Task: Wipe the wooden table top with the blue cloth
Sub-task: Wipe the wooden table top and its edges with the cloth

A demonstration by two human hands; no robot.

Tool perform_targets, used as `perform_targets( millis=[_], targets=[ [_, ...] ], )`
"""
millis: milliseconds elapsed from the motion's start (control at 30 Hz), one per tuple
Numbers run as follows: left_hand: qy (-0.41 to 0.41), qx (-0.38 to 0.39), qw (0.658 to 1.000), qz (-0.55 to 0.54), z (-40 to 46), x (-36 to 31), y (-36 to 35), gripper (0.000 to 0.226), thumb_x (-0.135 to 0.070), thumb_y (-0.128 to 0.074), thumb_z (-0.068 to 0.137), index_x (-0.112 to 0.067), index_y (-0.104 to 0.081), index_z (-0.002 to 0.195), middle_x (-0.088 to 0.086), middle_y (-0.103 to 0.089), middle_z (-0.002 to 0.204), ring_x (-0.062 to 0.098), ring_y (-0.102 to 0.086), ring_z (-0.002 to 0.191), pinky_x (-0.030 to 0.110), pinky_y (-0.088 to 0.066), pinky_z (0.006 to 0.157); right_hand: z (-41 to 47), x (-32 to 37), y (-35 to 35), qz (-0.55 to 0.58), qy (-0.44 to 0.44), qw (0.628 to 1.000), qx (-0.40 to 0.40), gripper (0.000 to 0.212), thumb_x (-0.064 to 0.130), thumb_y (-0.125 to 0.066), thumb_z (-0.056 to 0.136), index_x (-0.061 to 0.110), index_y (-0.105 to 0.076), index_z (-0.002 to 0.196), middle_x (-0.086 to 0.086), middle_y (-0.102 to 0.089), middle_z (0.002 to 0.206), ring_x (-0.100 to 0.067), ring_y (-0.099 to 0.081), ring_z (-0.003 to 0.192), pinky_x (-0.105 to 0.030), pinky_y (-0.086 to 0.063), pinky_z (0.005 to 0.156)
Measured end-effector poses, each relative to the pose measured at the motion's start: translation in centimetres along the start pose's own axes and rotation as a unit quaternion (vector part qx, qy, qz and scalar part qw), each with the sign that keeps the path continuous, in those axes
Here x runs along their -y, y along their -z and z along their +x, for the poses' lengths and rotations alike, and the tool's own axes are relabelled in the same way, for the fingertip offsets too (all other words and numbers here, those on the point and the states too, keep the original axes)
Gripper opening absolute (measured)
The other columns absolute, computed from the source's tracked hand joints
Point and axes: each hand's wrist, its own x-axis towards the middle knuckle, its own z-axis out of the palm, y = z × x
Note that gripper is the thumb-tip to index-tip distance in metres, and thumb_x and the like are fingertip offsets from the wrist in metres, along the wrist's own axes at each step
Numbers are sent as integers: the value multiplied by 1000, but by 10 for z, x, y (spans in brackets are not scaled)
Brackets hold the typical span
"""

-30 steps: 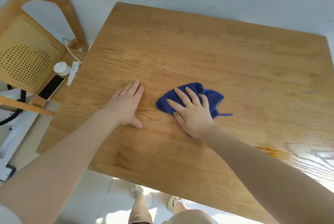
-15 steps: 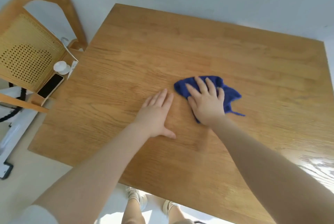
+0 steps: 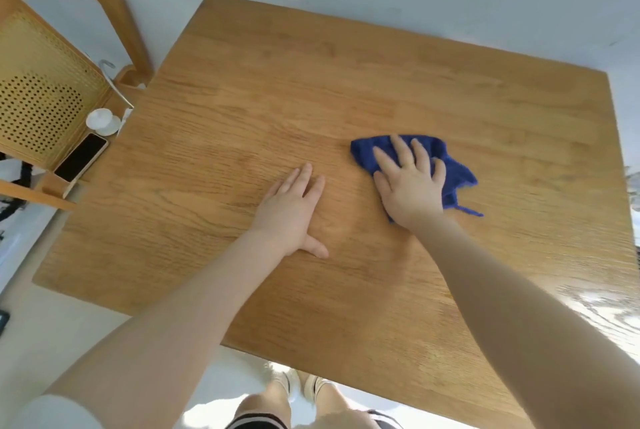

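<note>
Head camera looks down at my two bare arms and the big wooden table top, light brown with long grain lines. My right hand lies flat on the crumpled blue cloth, with its fingers straight and spread wide. It presses the cloth down on the wood and does not pinch it. The cloth sits a bit right of the middle of the table. It peeks out past my fingertips and on the right side of my hand, and a thin blue thread sticks out near my wrist.

My left hand rests flat on the bare wood, just to the left of the cloth but not touching it. Its fingers are straight and close together, and the thumb points out to the right. It holds nothing.

Bright light shines on the near right corner of the table.

On the left is a wooden chair with a yellow woven back full of little holes. On its seat lie a black phone and a small round white thing, close to each other and right by the table's edge. The floor is pale. Down at the bottom I can see my legs and my light shoes under the near edge of the table.
</note>
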Motion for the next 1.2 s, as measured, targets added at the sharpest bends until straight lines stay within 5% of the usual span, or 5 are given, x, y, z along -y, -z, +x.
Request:
perform_targets(
  millis=[267, 500, 767, 1000, 1200],
  targets=[
    [4, -3, 1000, -1, -2, -1, 1, 125, -63, -71, 64, -19, 9, 149, 6, 21, 156, 21, 12, 145, 37, -3, 119, -55, 13, -8, -32, 147, 987, 54, 49, 49, -23, 89, 41, -39, 135, 4, -27, 152, -31, -24, 139, -59, -22, 103],
    [16, 16, 1000, 7, 3, -3, 2, 127, -63, -71, 63, -22, 13, 148, 5, 24, 155, 21, 13, 145, 37, -3, 117, 3, 9, 7, 16, -77, 996, 45, 44, 45, -22, 98, 43, -21, 142, 7, -4, 157, -25, 3, 143, -53, -3, 111],
    [13, 3, 1000, 3, 3, -1, -1, 123, -62, -71, 65, -22, 10, 149, 5, 21, 156, 21, 12, 145, 37, -2, 117, -70, 22, -4, -36, 122, 989, 76, 58, 52, -12, 87, 38, -37, 138, 3, -24, 153, -31, -21, 140, -57, -20, 105],
    [13, 14, 1000, -3, 2, 0, 0, 125, -61, -71, 65, -22, 12, 149, 5, 23, 155, 21, 13, 145, 37, -2, 117, -32, 12, 1, 8, -120, 992, 45, 44, 44, -21, 98, 43, -18, 142, 6, -1, 157, -25, 4, 143, -53, -3, 112],
    [8, 10, 1000, -12, 3, 0, 1, 123, -60, -72, 65, -21, 9, 149, 6, 22, 156, 22, 13, 145, 36, -4, 117, -89, 33, -13, -25, 41, 997, 61, 61, 54, -5, 85, 41, -28, 141, 4, -12, 156, -29, -8, 143, -56, -12, 108]
  ],
)
